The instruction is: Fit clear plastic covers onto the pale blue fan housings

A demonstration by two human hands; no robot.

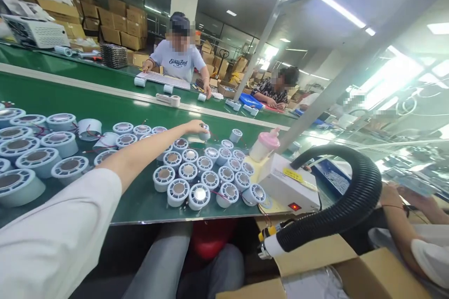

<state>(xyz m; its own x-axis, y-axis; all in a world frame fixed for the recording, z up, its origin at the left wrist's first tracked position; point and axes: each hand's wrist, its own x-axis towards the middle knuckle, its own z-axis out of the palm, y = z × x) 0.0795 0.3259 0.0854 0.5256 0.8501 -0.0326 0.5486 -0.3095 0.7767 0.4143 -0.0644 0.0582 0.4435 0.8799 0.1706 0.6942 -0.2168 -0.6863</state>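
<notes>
My left hand (195, 126) reaches forward over the green table, its fingers closed on the rim of a white round housing (205, 134). Many similar housings stand nearer to me, such as one white housing (199, 196) with a silvery disc in its ringed, slotted top. Thin red wires trail from some of them. Another white housing (236, 135) stands a little apart, to the right of my hand. My right hand is out of the picture.
Right of the housings is a white box-shaped device (287, 182) with a red switch and a thick black hose (365, 187). A pink-topped bottle (264, 145) stands behind it. Co-workers (178, 60) sit across the table; another person's arm (396, 215) shows at right. An open carton (315, 261) is below.
</notes>
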